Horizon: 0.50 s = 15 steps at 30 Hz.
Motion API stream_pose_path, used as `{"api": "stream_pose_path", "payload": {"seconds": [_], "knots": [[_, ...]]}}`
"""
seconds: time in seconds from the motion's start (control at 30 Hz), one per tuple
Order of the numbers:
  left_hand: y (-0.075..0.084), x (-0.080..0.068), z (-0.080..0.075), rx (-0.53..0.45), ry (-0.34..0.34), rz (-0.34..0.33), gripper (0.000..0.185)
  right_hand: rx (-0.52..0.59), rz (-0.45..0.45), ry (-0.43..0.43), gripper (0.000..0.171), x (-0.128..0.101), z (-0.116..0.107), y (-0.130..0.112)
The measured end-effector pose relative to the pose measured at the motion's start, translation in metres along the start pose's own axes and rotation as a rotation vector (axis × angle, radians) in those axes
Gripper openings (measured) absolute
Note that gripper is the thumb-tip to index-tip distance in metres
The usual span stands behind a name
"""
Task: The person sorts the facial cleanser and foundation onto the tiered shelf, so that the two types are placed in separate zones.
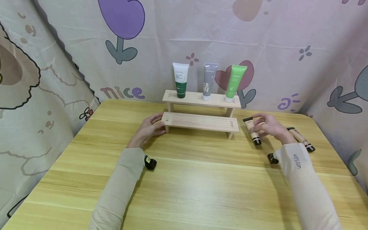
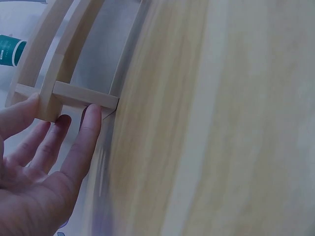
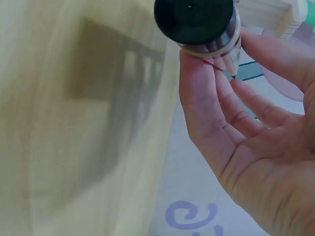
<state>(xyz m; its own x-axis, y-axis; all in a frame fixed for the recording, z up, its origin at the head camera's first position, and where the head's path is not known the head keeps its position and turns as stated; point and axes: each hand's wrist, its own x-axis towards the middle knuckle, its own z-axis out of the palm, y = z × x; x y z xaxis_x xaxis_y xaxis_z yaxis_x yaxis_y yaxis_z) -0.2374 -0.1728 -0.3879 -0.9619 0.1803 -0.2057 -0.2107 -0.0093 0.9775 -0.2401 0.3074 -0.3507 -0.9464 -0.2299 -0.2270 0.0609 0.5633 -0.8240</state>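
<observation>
Resting against the left end of the wooden two-step rack (image 1: 200,121), the left hand (image 1: 148,129) lay with fingers straight and spread, holding nothing. Right of the rack, the right hand (image 1: 270,127) pinched a beige tube (image 1: 252,131) with a black cap. A second beige tube (image 1: 302,139) lay further right.

Readable text: the backdrop curtain (image 1: 258,38) carries the word "nice" (image 1: 122,92) in pink and purple letters. The white tube (image 1: 180,80), grey tube (image 1: 209,81) and green tube (image 1: 235,83) each bear a small brand line near the top, too small to read with certainty; the grey tube also shows the large white character "清". The right sleeve (image 1: 299,161) has a short printed word, not legible.
</observation>
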Motion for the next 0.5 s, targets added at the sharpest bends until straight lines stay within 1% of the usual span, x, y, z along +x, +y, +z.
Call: {"api": "stream_pose_path", "payload": {"seconds": [0.27,0.5], "knots": [[-0.002,0.001,-0.001,0.002,0.0,0.001,0.056,0.013,-0.033,0.035,0.07,-0.003,-0.002,-0.015],[-0.002,0.0,-0.001,0.006,0.0,0.004,0.056,0.054,-0.07,0.05,0.07,-0.002,-0.001,-0.026]]}}
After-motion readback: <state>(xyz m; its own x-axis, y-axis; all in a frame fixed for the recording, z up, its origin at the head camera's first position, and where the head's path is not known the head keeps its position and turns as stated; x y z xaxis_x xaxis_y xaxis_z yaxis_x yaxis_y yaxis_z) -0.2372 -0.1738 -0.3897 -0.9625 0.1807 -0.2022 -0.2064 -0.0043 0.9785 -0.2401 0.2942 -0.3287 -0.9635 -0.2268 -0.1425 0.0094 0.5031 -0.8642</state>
